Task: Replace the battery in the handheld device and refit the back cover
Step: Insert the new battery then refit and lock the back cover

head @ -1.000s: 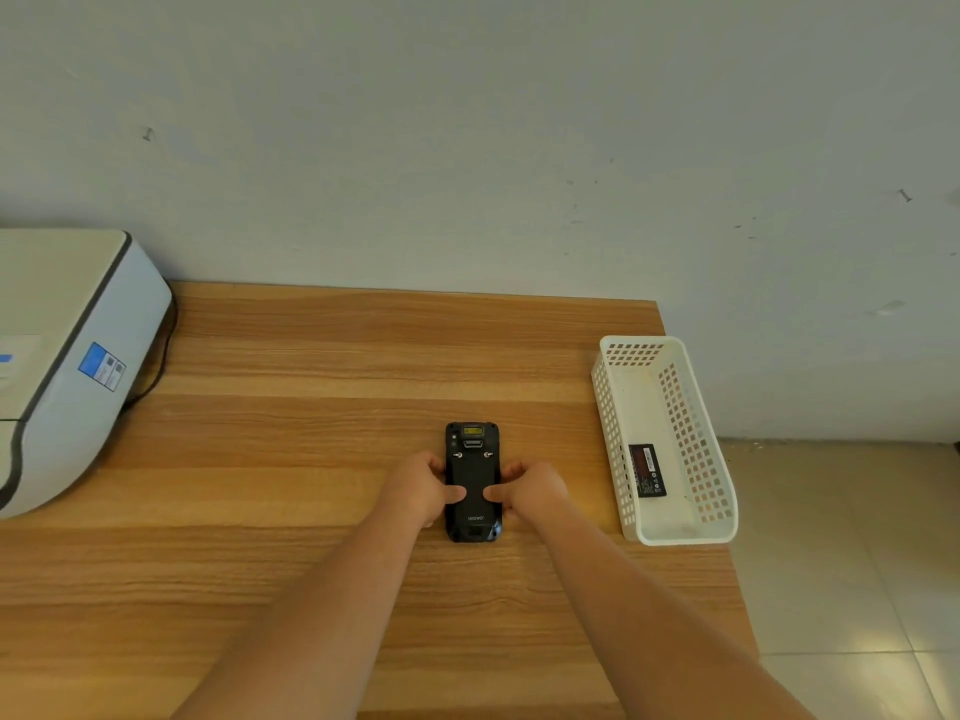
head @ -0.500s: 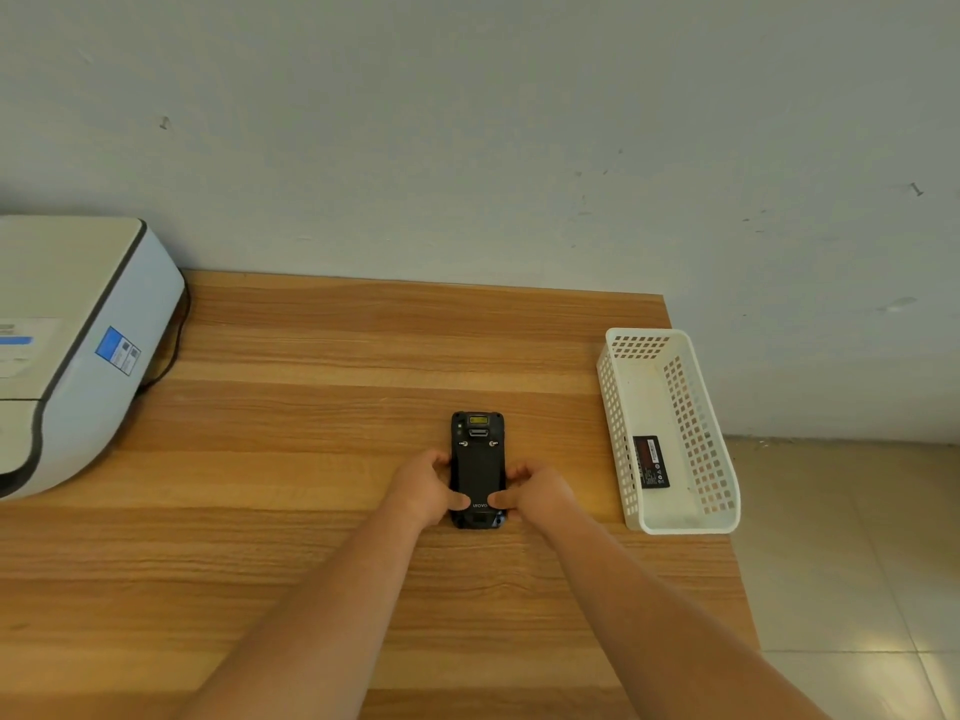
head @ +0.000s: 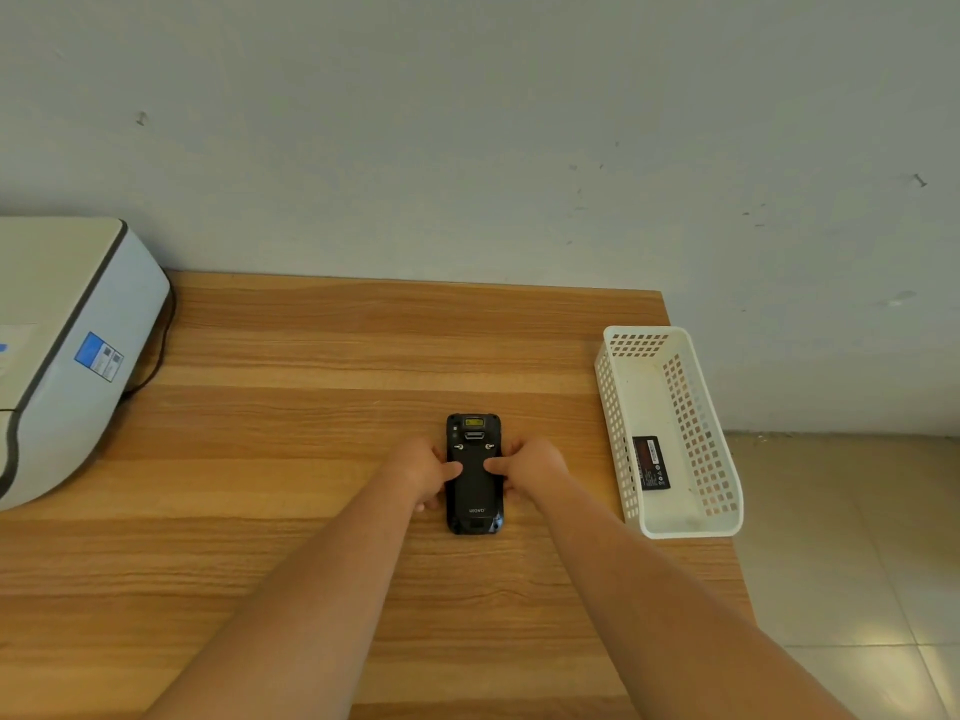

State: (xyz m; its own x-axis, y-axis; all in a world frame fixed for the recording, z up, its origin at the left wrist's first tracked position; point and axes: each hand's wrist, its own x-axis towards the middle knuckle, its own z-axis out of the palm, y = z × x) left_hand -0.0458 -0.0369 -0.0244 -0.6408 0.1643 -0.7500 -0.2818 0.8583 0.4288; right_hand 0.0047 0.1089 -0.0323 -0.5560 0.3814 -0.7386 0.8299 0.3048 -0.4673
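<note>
A black handheld device (head: 474, 491) lies face down on the wooden table (head: 311, 433), its back cover on and two small latches showing near the top. My left hand (head: 423, 470) grips its left side and my right hand (head: 530, 467) its right side. Both thumbs press on the upper middle of the back cover. A black battery (head: 650, 462) lies flat inside the white perforated basket (head: 722, 506) to the right of the device.
A white printer (head: 62, 356) with a blue label and a black cable stands at the table's left. The basket sits at the table's right edge, beyond which is tiled floor (head: 857, 563). A grey wall runs behind the table.
Both thumbs have slid up from the lower part of the back cover to its upper middle. The device stays flat on the table; the camera view has shifted slightly.
</note>
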